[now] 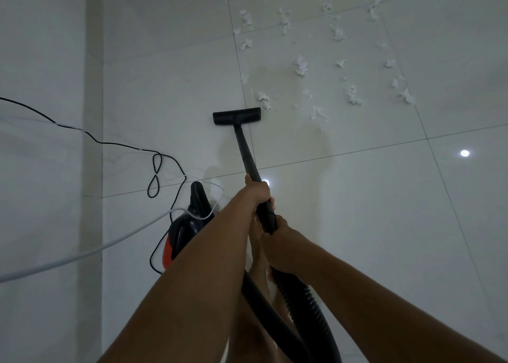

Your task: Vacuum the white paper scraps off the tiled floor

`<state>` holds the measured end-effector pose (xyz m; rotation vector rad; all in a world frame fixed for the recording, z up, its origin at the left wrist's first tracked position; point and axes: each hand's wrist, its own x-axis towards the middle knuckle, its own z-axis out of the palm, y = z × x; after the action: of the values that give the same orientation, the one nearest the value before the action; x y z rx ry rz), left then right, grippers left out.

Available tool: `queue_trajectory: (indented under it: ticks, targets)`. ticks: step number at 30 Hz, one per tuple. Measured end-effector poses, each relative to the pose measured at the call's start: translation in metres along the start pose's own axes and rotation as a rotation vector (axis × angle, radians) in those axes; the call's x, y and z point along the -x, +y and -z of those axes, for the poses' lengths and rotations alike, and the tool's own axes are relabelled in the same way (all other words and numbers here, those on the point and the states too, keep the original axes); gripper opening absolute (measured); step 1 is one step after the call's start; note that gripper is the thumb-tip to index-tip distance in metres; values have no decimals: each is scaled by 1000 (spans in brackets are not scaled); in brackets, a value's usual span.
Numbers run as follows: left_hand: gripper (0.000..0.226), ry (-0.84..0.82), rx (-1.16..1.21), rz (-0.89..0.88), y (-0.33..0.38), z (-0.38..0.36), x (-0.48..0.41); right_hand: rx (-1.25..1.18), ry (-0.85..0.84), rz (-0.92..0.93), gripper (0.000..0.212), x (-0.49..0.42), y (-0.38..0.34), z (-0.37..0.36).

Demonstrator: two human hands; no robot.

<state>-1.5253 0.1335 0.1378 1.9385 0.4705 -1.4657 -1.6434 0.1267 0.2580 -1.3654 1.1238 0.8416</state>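
A: Hands?
B: Left hand (257,191) and right hand (278,242) both clasp the vacuum wand (245,148).
A: Next?
B: Floor head (237,115) sits just short of the paper scraps (352,95); push slowly, flat on the tiled floor (371,225).

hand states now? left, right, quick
Left hand: grips the vacuum wand.
Right hand: grips the wand's rear end, by the hose.

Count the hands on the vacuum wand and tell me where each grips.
2. The left hand grips the wand partway along, nearer the floor head; the right hand grips its rear end, where the ribbed hose joins. Neither is hidden.
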Motion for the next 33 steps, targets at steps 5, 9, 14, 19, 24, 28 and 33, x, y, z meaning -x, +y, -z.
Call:
queue_trajectory:
  ticks: [5,9,14,19,24,28,33]
  targets:
    - [72,1,-4,2,4,-3,2,-17,-2,-11,60,5,-3,5]
    - [70,-26,2,9,-6,-7,14,10,-8,-15,59,21,3,4]
    - [71,-45,30,17,-13,-11,22,81,6,2,57,30,7,5]
    - [70,-26,31,-3,-7,-2,11,79,1,25,58,18,-1,3]
    - [70,-7,21,7,3,14,-3,15,5,10,57,-2,-14,-8]
    - [70,-5,-2,3,15,19,-11,-14,-7,18,56,-12,-22,-5]
    - [69,-2,-31,-13,38,22,-24,-38,7,36,57,-31,-38,6]
